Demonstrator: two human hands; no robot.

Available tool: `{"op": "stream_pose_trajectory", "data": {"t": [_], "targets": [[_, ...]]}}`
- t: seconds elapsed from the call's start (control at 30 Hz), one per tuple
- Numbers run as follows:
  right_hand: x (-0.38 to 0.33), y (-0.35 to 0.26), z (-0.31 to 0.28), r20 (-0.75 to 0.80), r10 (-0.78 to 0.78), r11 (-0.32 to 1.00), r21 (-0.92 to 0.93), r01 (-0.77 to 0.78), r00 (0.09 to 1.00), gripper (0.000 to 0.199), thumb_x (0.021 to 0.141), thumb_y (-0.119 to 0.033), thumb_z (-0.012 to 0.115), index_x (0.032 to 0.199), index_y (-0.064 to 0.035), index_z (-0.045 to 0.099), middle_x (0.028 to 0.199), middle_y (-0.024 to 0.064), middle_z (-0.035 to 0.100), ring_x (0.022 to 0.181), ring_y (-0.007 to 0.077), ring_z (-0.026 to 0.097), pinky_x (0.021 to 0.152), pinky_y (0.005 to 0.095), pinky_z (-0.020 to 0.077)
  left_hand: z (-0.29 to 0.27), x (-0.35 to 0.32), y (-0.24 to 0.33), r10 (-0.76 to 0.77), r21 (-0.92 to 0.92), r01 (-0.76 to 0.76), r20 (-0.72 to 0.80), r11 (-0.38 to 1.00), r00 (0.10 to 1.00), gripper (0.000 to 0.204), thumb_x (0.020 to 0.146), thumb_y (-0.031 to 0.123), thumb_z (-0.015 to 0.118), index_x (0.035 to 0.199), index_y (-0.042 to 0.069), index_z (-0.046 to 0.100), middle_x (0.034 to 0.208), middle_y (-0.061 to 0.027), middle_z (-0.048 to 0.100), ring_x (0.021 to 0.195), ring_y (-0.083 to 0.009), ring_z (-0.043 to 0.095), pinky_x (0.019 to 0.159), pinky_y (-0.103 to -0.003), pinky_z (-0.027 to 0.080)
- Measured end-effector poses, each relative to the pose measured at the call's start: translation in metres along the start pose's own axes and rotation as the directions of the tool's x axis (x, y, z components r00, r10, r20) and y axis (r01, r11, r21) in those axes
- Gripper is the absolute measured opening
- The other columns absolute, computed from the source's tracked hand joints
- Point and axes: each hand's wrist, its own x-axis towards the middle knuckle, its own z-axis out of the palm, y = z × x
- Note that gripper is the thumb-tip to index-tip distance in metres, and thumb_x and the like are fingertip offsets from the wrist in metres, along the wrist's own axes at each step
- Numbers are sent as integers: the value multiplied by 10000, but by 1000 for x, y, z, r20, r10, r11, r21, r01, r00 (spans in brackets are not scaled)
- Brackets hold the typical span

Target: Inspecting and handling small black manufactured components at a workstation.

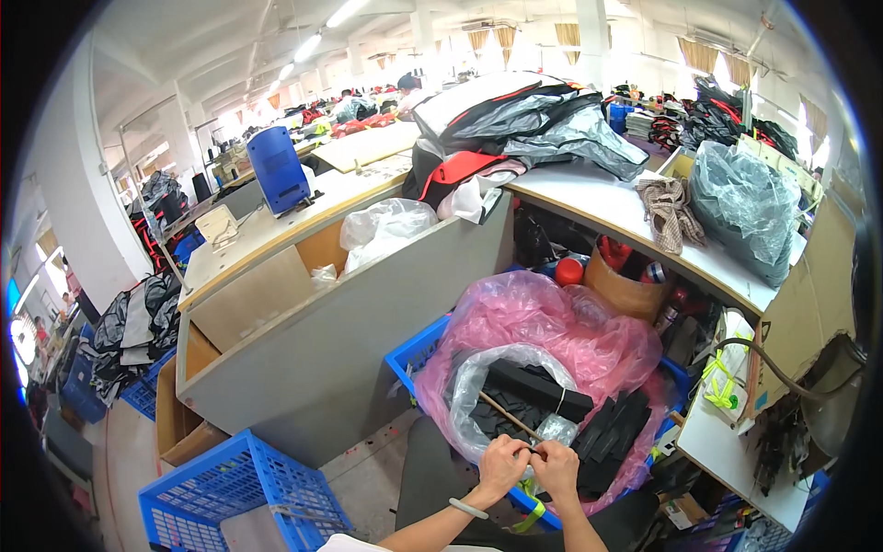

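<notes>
Both hands sit lowest in the head view: left hand (501, 463) and right hand (556, 465) meet knuckle to knuckle, fingers pressed together on a small crumpled clear plastic bag (556, 430) just above the grip. I judge the two-handed pinch steadies it for opening. A thin wooden stick (509, 416) runs from the grip up and left, its long axis diagonal. Beyond the grip, black strips (538, 391) lie in a pink bag (552, 322) inside a blue crate (418, 354).
</notes>
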Motion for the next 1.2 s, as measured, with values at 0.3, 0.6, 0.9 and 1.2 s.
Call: {"op": "stream_pose_trajectory", "data": {"t": [0.3,0.6,0.9,1.2], "targets": [[-8,2,23,-73,-39,982,181,52,997,71,662,-33,673,729,-12,671,630,105,594,536,221,564,528,327,440,-11,-3,-12,-78,238,15,257,971,963,153,823,110,498,865,18,613,827,-186,625,754,-373,612,638,-449,491],[-8,-6,92,802,245,-552,577,-601,545,110,706,-164,559,711,-55,567,686,55,593,449,181,493,405,290,368,-36,9,-47,-319,132,292,309,947,896,151,795,103,527,844,-19,602,774,-204,641,729,-335,647,642,-416,511],[22,-54,90,246,-68,818,569,-87,967,84,815,-33,584,757,26,593,702,63,579,563,150,555,503,246,418,-40,-5,-66,-556,-504,376,-271,777,786,136,872,109,525,907,-14,571,736,-145,632,666,-236,628,599,-338,479],[27,-70,89,-45,-161,940,297,167,986,270,801,46,526,1071,41,533,876,183,600,773,302,610,704,363,487,-35,11,-41,-527,-660,249,-262,709,808,177,872,147,564,934,-17,581,830,-91,611,776,-149,574,700,-291,458]]}}
